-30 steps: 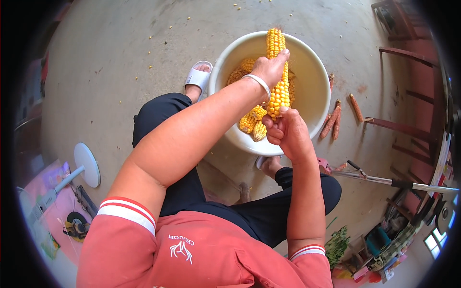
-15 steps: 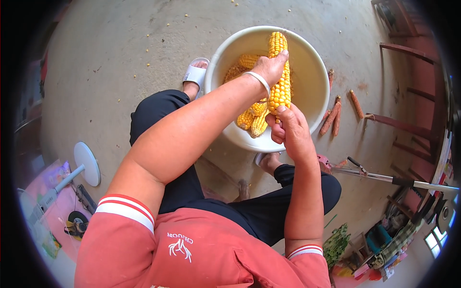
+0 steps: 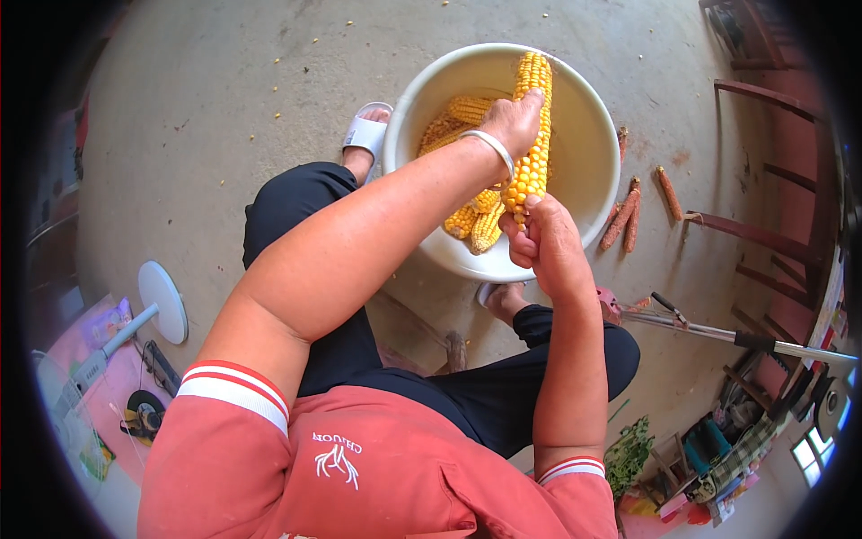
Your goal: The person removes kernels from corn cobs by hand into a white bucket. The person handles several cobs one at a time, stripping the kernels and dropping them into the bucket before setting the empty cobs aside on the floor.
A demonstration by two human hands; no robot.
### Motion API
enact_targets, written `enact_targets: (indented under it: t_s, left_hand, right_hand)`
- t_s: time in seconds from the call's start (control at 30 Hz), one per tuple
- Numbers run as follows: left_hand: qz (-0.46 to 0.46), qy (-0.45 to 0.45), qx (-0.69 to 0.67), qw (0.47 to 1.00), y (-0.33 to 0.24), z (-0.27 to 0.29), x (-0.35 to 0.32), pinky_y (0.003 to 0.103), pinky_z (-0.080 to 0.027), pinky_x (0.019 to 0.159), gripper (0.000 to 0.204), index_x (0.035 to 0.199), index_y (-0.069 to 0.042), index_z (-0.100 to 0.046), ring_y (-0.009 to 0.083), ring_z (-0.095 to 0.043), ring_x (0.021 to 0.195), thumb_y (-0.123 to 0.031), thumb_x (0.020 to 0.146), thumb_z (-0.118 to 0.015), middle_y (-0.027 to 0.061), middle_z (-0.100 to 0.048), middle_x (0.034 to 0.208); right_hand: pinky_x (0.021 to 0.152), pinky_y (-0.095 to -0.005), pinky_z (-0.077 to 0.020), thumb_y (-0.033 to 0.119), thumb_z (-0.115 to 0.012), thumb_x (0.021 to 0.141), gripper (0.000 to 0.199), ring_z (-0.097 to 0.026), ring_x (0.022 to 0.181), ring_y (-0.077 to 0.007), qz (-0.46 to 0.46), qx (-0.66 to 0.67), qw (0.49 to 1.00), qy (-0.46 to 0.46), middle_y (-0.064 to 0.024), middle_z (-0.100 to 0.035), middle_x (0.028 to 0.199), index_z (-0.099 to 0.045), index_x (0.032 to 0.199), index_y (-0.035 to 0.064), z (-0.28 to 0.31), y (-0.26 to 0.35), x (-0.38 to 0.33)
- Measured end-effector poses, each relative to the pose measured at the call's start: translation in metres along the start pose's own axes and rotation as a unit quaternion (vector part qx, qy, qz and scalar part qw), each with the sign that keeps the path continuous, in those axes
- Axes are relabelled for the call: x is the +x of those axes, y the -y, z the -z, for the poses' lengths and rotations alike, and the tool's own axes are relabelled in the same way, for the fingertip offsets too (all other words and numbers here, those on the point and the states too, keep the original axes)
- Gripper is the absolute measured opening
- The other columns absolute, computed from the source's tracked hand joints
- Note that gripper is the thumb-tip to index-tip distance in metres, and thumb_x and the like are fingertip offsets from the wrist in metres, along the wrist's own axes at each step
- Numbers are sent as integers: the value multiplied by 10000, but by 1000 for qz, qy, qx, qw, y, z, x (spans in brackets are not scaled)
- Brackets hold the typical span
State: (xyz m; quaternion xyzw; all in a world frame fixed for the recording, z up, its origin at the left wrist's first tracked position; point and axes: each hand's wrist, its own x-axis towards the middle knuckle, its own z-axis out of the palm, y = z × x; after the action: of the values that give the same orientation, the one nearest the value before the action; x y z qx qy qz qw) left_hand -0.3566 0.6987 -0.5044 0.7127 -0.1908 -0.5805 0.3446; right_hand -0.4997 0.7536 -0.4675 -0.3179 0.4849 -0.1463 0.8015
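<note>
A long yellow ear of corn (image 3: 532, 166) is held over the white tub (image 3: 588, 193), tilted slightly with its far end to the right. My left hand (image 3: 514, 126), with a pale bangle on its wrist, wraps around the ear's upper half. At the near tip, my right hand (image 3: 549, 241) grips the ear with thumb and curled fingers, the thumb pressed on the kernels. More ears of corn (image 3: 486, 229) lie in the tub beneath, partly hidden by my left wrist and the held ear. Loose kernels (image 3: 434, 126) show at the tub's left side.
Bare reddish cobs (image 3: 668, 193) lie on the concrete floor right of the tub. Stray kernels are scattered at far left. My slippered foot (image 3: 365, 133) touches the tub's left side. A metal pole (image 3: 709, 332) and a dark wooden frame (image 3: 763, 238) stand at the right.
Both hands and the ear have shifted slightly to the right, and the ear leans a bit more. The grip looks the same.
</note>
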Motion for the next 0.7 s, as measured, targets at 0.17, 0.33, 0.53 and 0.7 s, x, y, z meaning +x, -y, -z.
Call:
enact_targets:
  t_s: [0.17, 0.33, 0.53, 0.7]
  left_hand:
    - [-17, 35, -52, 998, 4, 4, 1, 397, -491, 893, 715, 1165, 151, -562, 326, -640, 1025, -510, 900, -506, 279, -616, 1144]
    - [10, 42, -121, 992, -7, 5, -9, 363, -544, 735, 586, 1125, 114, -577, 235, -673, 838, -418, 884, -622, 199, -661, 986]
    - [21, 44, -95, 994, -11, 4, -15, 364, -549, 688, 599, 1136, 116, -562, 237, -674, 763, -419, 875, -629, 185, -662, 940]
    - [6, 42, -56, 998, -11, 5, -15, 369, -544, 701, 600, 1098, 116, -584, 241, -668, 767, -442, 878, -600, 175, -660, 915]
  right_hand:
    - [403, -213, -251, 209, -392, 874, 210, -280, 456, -56, -2, -138, 989, 44, -52, -508, 725, -467, 1001, 60, 11, -9, 10]
    - [424, -207, -263, 211, -372, 859, 230, -288, 476, -59, 16, -104, 993, 56, -56, -509, 763, -463, 1001, 55, 11, -1, 5]
    - [447, -208, -271, 205, -364, 862, 232, -285, 501, -67, 12, -128, 990, 60, -73, -500, 795, -463, 1007, 53, 15, -6, 5]
    - [443, -208, -268, 210, -359, 870, 224, -278, 497, -69, 28, -117, 990, 68, -77, -498, 790, -460, 991, 51, 11, -3, 3]
